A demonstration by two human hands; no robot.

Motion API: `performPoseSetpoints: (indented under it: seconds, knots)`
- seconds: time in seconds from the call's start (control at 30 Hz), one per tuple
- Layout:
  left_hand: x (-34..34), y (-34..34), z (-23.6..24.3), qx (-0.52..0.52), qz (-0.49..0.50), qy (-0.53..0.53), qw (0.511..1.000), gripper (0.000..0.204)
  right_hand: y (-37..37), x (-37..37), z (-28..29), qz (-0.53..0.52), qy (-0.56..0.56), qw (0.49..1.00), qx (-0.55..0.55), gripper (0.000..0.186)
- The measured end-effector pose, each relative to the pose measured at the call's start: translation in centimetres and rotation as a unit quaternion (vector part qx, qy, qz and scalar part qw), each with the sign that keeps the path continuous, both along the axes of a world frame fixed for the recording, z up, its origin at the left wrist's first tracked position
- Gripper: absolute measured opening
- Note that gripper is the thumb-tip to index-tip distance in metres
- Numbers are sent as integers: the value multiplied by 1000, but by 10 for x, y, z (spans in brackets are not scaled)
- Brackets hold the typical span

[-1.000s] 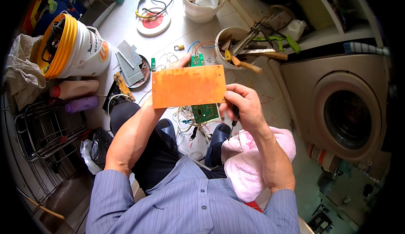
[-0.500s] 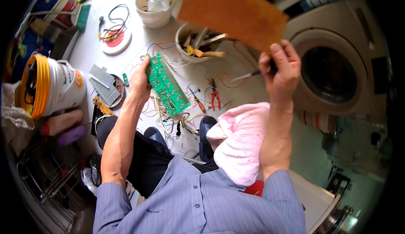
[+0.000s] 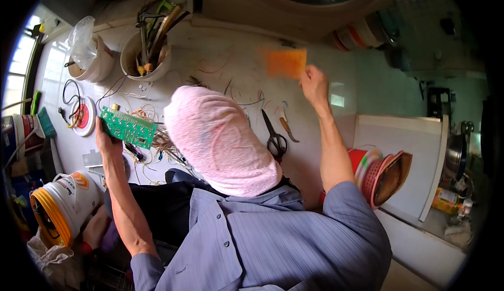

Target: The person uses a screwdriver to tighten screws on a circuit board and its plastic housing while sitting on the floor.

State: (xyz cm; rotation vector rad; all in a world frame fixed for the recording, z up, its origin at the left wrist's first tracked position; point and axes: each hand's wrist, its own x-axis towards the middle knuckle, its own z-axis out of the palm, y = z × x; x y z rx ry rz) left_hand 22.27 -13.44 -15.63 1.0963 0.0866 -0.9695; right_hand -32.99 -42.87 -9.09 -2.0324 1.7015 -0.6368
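My left hand [image 3: 108,143] is closed on the near left edge of a green circuit board [image 3: 128,127], whose soldered side faces up. Off to the right, my right hand [image 3: 315,85] pinches one edge of a flat orange-brown sheet [image 3: 287,63], smeared by motion. Behind and beside the circuit board lies a tangle of thin wires [image 3: 167,145]. A pink towel [image 3: 220,139] drapes over my knee between the two arms. Black-handled scissors [image 3: 275,136] and a wooden-handled knife [image 3: 286,127] rest on the floor, nearer my right arm.
A tool-filled bucket [image 3: 130,60] and another pail [image 3: 100,62] with a plastic bag stand at the far left. A white bucket [image 3: 79,186] with a yellow rim lies left. The washing machine [image 3: 231,7] borders the far side; red and pink stacked baskets [image 3: 375,178] sit right.
The view has turned to the right. My right hand has carried the orange-brown sheet outward and away; the pointed tool seen in that hand earlier no longer shows. My left hand keeps the circuit board.
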Motion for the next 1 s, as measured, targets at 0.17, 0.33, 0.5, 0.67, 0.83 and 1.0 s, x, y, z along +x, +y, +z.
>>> performPoseSetpoints:
  seconds: [0.17, 0.33, 0.5, 0.67, 0.83, 1.0]
  knots:
    - [-8, 8, -1, 64, -2, -1, 998, 41, 65, -173, -145, -241, -16, 949, 201, 25]
    - [-6, 24, -1, 68, -34, 2, 997, 38, 160, -248, -198, -491, -214, 807, 249, 19]
    - [-9, 21, -4, 117, -13, -19, 993, 38, 232, -281, -227, -590, -240, 704, 315, 17]
    - [-13, 17, -1, 113, -16, -48, 992, 36, 247, -267, -225, -536, -179, 743, 360, 15]
    - [-13, 26, 0, -1, -84, -51, 995, 34, 156, -192, -176, -354, -215, 845, 338, 12]
    - [-57, 11, 41, -16, -26, -61, 998, 27, 48, -60, -46, -59, -172, 975, 129, 14]
